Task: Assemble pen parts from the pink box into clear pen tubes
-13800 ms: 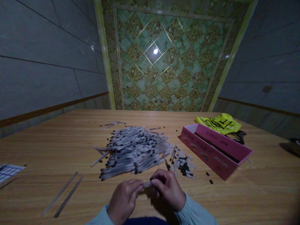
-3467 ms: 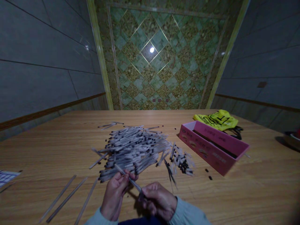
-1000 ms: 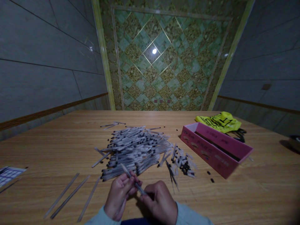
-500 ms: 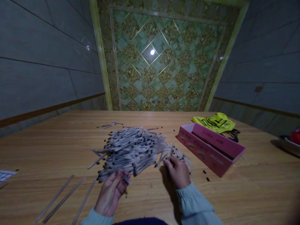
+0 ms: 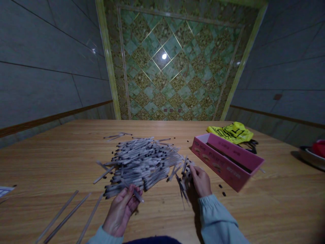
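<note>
My left hand (image 5: 124,208) is closed, holding a thin translucent plastic tube (image 5: 137,195) between thumb and fingers, at the near edge of a large pile of similar tubes (image 5: 142,162) with black ends. To the right, my right hand (image 5: 201,179) has its fingertips together at a smaller cluster of clear pieces with black ends (image 5: 186,169). What those fingers pinch, if anything, is hidden. Blurred dark, thin pieces (image 5: 181,189) lie or fall just left of that hand. Three long grey tubes (image 5: 67,217) lie apart at the near left.
A pink open box (image 5: 225,161) stands right of the pile, with a yellow bag (image 5: 233,132) behind it. Small black pieces (image 5: 223,194) lie in front of the box. At the far right is a bowl (image 5: 311,159) with something red. A printed sheet (image 5: 5,190) lies at the left edge.
My right hand has shifted right and slightly up, exposing blurred dark pieces at its left. My left hand still holds the plastic tube in nearly the same place.
</note>
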The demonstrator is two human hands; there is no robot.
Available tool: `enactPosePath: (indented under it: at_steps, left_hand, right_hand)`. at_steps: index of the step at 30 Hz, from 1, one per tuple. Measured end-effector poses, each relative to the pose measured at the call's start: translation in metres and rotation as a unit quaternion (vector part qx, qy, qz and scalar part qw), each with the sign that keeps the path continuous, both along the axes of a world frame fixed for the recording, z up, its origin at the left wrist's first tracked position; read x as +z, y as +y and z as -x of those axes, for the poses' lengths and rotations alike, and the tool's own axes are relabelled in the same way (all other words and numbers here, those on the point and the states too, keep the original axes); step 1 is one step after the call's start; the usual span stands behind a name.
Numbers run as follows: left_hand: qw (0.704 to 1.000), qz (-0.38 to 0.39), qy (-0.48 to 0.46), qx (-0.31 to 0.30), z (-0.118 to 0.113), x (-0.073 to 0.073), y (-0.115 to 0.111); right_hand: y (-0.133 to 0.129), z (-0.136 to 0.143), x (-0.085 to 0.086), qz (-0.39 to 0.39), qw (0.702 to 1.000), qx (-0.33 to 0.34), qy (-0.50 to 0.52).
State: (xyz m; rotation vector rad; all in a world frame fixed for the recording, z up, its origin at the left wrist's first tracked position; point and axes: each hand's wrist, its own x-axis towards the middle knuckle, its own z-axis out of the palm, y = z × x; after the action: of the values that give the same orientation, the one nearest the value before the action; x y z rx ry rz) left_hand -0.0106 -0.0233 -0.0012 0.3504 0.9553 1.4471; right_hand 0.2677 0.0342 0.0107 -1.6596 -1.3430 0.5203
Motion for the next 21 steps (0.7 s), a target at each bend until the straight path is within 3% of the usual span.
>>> enactPosePath:
  at_steps: [1, 2, 4, 6, 8, 13, 19, 21]
  left_hand:
    - [1.000, -0.002, -0.002, -0.003, 0.000, 0.000, 0.000]
    - [1.000, -0.005, -0.005, -0.006, 0.000, 0.001, -0.001]
    - [1.000, -0.009, -0.007, -0.011, -0.001, 0.002, -0.001]
    - [1.000, -0.008, -0.006, -0.012, -0.001, 0.003, -0.001]
    - [1.000, -0.003, -0.003, -0.010, -0.002, 0.004, -0.001]
    - [1.000, -0.009, 0.013, -0.015, -0.004, 0.003, -0.002]
    - [0.999, -0.026, 0.015, -0.031, -0.002, 0.001, -0.003]
    - [1.000, -0.021, 0.016, -0.016, -0.001, 0.000, -0.002]
  right_hand:
    - [-0.003, 0.011, 0.002, 0.013, 0.989, 0.061, 0.133]
    - [-0.007, 0.023, 0.003, 0.050, 0.954, 0.122, 0.268]
    - [-0.016, 0.047, 0.004, 0.155, 0.840, 0.243, 0.459]
    - [-0.026, 0.065, 0.002, 0.216, 0.745, 0.302, 0.554]
    - [-0.033, 0.077, -0.002, 0.247, 0.689, 0.329, 0.597]
    - [-0.041, 0.086, -0.012, 0.276, 0.616, 0.368, 0.640]
    - [-0.047, 0.089, -0.008, 0.285, 0.519, 0.440, 0.676]
    - [-0.048, 0.089, -0.007, 0.283, 0.501, 0.452, 0.682]
